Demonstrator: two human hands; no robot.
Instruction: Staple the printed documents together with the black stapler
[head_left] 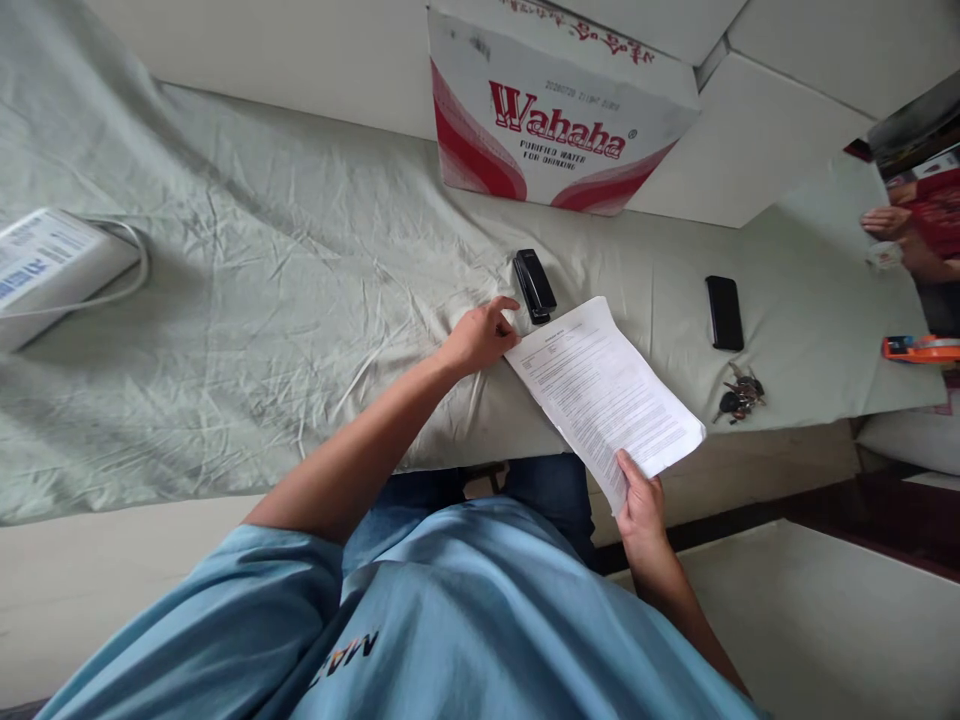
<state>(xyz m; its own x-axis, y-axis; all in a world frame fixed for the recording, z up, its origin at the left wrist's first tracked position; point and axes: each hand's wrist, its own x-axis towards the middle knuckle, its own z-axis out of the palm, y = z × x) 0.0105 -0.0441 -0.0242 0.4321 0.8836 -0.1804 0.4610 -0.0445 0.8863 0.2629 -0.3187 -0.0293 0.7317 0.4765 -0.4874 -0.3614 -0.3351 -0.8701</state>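
Observation:
Printed sheets of paper slant from the table over its front edge, text side up. My right hand grips their lower end, thumb on top and the other fingers underneath. At the upper left corner of the sheets, my left hand has its fingers curled in and appears to pinch that corner; its index finger arches toward the stapler. That black stapler lies on the cloth just beyond the top edge of the paper, apart from both hands.
A pale green cloth covers the table. Behind stands a Wahaha water carton. To the right are a black phone, keys and an orange tool, near another person's hand. A white box with a cable sits left.

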